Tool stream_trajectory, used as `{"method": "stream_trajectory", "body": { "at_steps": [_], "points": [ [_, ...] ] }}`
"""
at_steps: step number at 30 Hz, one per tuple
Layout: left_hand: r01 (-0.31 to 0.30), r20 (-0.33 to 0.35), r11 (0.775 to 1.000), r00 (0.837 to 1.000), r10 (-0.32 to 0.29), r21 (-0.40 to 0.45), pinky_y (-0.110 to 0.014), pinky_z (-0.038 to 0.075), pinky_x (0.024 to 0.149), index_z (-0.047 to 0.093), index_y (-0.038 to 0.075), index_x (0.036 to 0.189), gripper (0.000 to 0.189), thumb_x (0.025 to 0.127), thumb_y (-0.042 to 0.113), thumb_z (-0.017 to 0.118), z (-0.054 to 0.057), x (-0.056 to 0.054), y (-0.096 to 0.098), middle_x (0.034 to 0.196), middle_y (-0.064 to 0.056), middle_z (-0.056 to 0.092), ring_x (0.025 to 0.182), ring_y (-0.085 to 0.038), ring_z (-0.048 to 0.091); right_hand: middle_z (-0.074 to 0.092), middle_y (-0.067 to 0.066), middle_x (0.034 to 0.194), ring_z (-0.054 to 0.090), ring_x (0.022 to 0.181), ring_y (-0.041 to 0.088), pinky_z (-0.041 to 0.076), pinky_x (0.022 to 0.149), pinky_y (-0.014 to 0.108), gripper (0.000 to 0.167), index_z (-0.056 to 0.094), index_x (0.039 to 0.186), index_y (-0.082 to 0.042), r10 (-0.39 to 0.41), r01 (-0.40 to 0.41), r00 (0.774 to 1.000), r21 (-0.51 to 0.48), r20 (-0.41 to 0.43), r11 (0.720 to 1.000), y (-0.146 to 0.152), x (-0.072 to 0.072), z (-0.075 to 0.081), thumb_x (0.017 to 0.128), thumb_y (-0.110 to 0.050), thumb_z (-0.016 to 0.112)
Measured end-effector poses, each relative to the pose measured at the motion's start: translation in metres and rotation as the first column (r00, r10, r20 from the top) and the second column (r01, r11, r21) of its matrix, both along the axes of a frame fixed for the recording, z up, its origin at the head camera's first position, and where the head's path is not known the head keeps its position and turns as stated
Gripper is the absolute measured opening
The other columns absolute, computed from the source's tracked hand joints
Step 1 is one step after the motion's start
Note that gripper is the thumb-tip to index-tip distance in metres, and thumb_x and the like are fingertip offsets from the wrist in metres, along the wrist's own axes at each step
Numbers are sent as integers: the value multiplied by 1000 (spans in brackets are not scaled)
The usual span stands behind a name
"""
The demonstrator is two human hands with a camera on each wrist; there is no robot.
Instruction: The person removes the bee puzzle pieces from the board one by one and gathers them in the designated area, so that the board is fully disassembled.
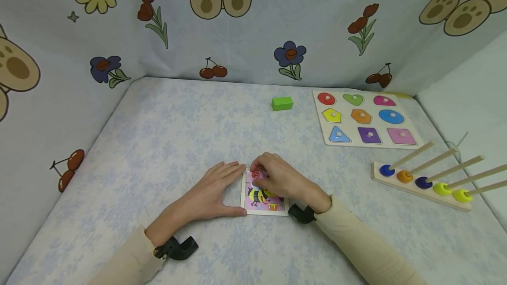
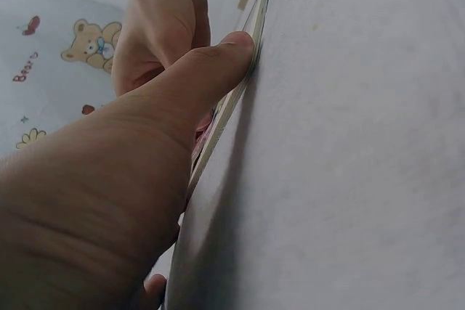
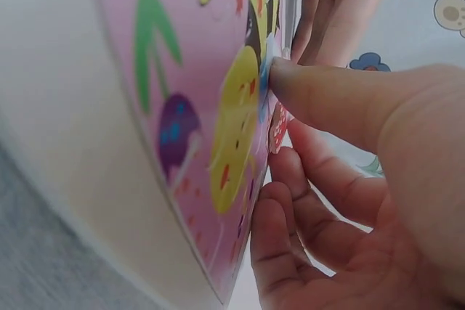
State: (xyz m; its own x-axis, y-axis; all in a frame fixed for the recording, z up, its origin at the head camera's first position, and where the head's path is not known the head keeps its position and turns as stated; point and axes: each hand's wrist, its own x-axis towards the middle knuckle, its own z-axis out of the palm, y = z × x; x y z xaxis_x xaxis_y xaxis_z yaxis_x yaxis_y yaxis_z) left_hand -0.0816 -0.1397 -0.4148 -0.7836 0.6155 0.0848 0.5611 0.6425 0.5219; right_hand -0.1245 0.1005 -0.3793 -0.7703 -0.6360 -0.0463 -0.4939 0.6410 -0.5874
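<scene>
A small picture puzzle (image 1: 260,206) lies on the table in a pale frame, showing a yellow-and-black bee on pink. My right hand (image 1: 279,179) bends over its upper part and covers much of the picture. Between my right thumb and fingers is a puzzle piece (image 3: 279,127) with a red pattern, at the upper left of the frame; the thumb tip touches the picture. My left hand (image 1: 215,191) lies spread along the frame's left side, its fingertips by the upper left corner. The left thumb (image 2: 236,45) rests against the frame's lower left edge.
A green block (image 1: 282,104) lies behind the puzzle. At the back right is a shape board (image 1: 348,142) with knobbed pieces. A wooden peg stand (image 1: 421,190) with upright rods and coloured rings stands on the right. Patterned cloth hangs behind the table.
</scene>
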Motion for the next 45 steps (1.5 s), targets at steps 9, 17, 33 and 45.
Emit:
{"method": "stream_trajectory", "body": {
  "at_steps": [9, 17, 33, 45],
  "points": [
    [-4, 16, 1000, 1000, 4, -16, -52, 16, 130, 33, 7, 162, 109, 81, 66, 79, -1, -2, 0, 166, -8, 37, 156, -26, 27, 65, 1, 105, 54, 93, 16, 49, 83, 30, 27, 69, 116, -8, 27, -27, 999, -21, -19, 999, 4, -3, -1, 92, -15, 80],
    [-8, -2, 1000, 1000, 8, -21, -51, 17, 130, 34, 6, 161, 109, 81, 65, 78, 0, -1, -1, 165, -8, 39, 156, -26, 29, 68, 1, 111, 60, 96, 13, 54, 86, 28, 29, 73, 119, -8, 85, -85, 994, -10, -64, 996, 6, -6, -3, 93, -16, 79],
    [-4, -99, 1000, 995, 1, -25, -51, 25, 127, 42, 3, 157, 108, 79, 68, 79, -1, 1, -2, 159, -11, 46, 150, -27, 39, 73, -2, 109, 64, 89, 9, 57, 78, 22, 26, 78, 113, -10, 93, -98, 985, -27, -143, 995, 16, -13, -4, 90, -21, 81],
    [3, -81, 1000, 997, -4, -8, -52, 26, 127, 42, 2, 156, 114, 74, 68, 83, -1, 0, -1, 159, -10, 46, 149, -27, 40, 72, -5, 107, 65, 95, 12, 60, 87, 33, 28, 77, 114, -12, 33, -40, 996, -89, -85, 995, 42, -15, 6, 88, -21, 83]
  ]
}}
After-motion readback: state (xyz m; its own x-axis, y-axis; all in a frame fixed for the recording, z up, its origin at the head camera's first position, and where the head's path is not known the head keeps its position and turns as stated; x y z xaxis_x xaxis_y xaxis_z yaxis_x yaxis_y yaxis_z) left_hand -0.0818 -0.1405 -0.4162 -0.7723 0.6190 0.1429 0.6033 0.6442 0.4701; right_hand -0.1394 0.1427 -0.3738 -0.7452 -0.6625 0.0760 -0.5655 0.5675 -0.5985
